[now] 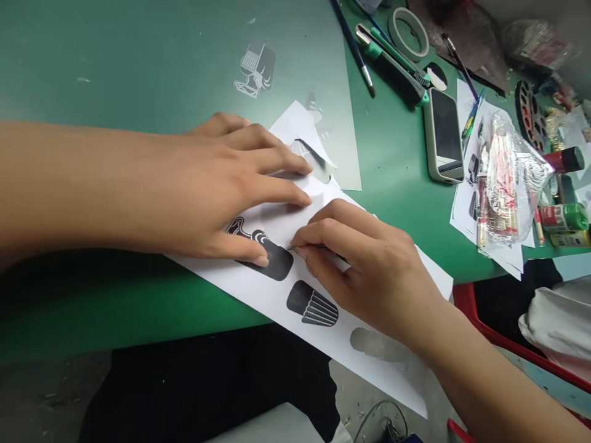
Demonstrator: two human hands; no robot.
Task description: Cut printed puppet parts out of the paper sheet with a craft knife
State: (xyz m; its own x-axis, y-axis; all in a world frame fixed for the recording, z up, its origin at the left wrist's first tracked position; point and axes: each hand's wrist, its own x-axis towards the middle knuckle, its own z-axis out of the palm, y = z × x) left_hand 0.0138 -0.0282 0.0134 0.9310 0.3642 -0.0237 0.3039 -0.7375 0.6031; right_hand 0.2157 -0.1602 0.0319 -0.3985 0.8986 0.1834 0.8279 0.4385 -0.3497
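A white paper sheet [221, 277] printed with dark shapes lies slantwise across the table edge. My left hand [249, 184] rests flat on it, fingers spread, the thumb over a black rounded print [277, 261]. My right hand [364, 258] is pinched around a slim pointed tool [292, 248]. Its tip meets the paper at the upper edge of that print; most of the tool is hidden by the fingers, so I cannot tell its exact kind. Below is a dark print with white ribs [318, 304]. A cut-out opening [378, 344] shows in the sheet's lower right part.
Beneath is a green table [392, 203] with a translucent sheet [314, 37] bearing a cup-like design [256, 67]. To the right are a paintbrush [355, 49], a utility knife [392, 67], a tape roll [409, 34], a phone [446, 132], a plastic bag [508, 178] and paint bottles [563, 216].
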